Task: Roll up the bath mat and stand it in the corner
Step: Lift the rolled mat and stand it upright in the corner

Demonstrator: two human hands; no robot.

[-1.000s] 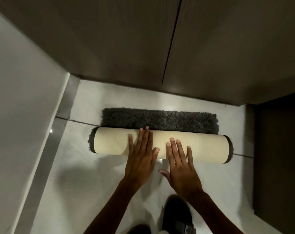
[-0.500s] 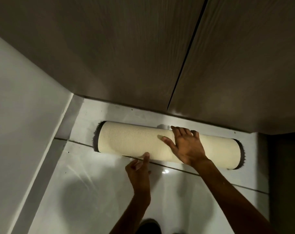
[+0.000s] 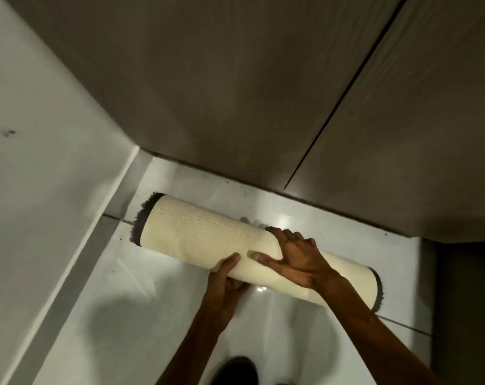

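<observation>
The bath mat (image 3: 197, 232) is a full roll, cream backing outward with grey pile showing at both ends. It lies slanted across the pale floor, its left end near the corner (image 3: 141, 159) where the white wall meets the dark panel wall. My right hand (image 3: 294, 257) wraps over the top of the roll near its middle, fingers spread. My left hand (image 3: 224, 276) grips the roll from the near underside, thumb on the backing. The roll's left end looks slightly raised off the floor.
A white wall (image 3: 41, 162) runs along the left. Dark wood-grain panels (image 3: 235, 93) with a vertical seam close the far side. A dark recess (image 3: 466, 301) sits at the right. My dark shoe (image 3: 235, 370) shows at the bottom edge on the glossy floor (image 3: 124, 301).
The last flat strip of grey pile has been rolled in. My left hand has closed under the roll, my right hand has wrapped over it, and the roll now slants.
</observation>
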